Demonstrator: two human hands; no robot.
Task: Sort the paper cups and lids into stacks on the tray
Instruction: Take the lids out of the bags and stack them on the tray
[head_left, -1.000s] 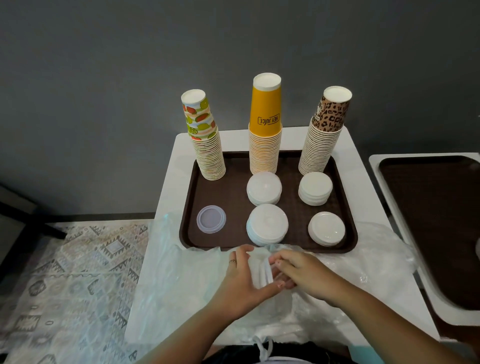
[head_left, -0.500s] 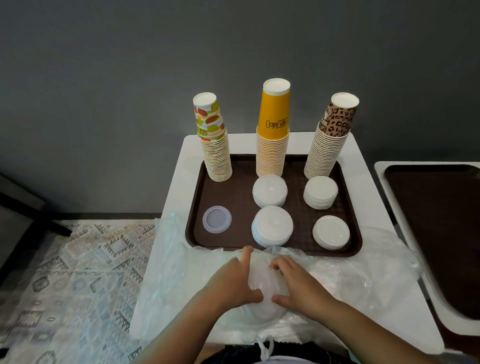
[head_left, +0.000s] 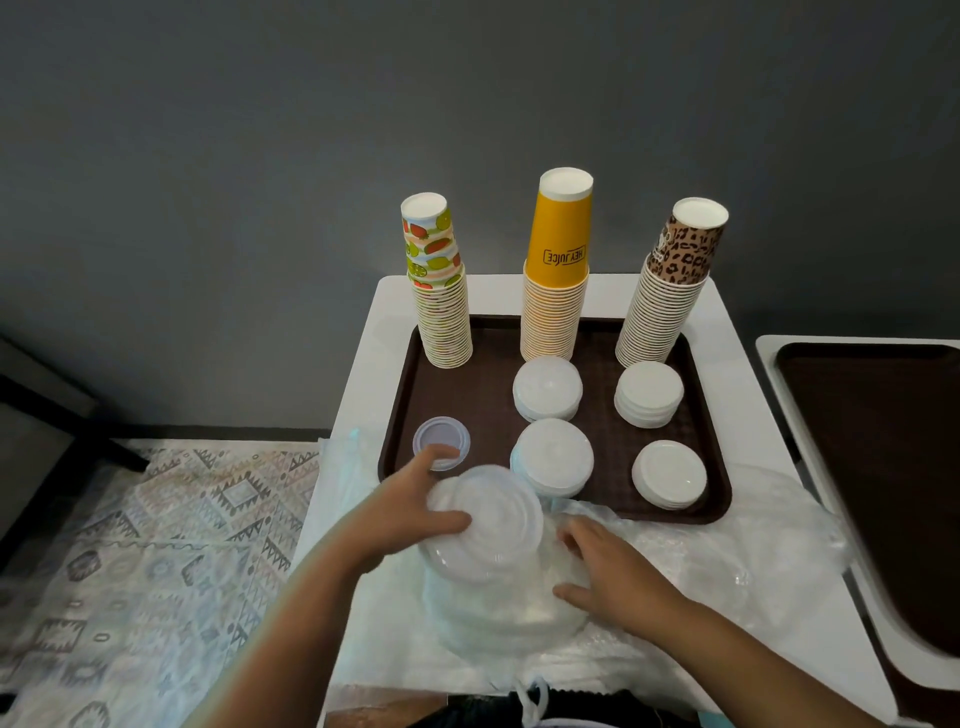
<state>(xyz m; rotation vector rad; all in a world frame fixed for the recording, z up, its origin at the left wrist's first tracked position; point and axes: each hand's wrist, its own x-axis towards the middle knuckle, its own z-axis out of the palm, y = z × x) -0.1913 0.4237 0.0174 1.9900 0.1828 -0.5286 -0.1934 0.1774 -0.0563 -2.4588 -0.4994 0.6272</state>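
We hold a bundle of clear lids (head_left: 488, 525) just in front of the brown tray (head_left: 717, 499), lifted above the crumpled plastic bag (head_left: 727, 551) it seems to come out of. Our left hand (head_left: 400, 514) grips the bundle, thumb curled over its top and fingers round its far edge. Our right hand (head_left: 608, 566) rests on the bag beside the lower lids with fingers loosely bent; whether it pinches the plastic we cannot tell. The step in hand looks like freeing this bundle and carrying it to the tray. To do it well, we should pin the bag down with the right hand, keep the bundle level so the slippery lids do not fan apart, and set it on the single clear lid (head_left: 441, 441) at the tray's near left, which seems to be its match. Counting outward, the tray holds three cup stacks along its far edge: fruit-patterned cups (head_left: 441, 306) at left, yellow cups (head_left: 556, 296) in the middle and leopard-print cups (head_left: 670, 296) at right. Nearer us stand four piles of white lids (head_left: 550, 457), two behind two, plus that lone clear lid. How many lids sit in each pile we cannot tell. A second tray (head_left: 883, 467) lies on the neighbouring table to our right.
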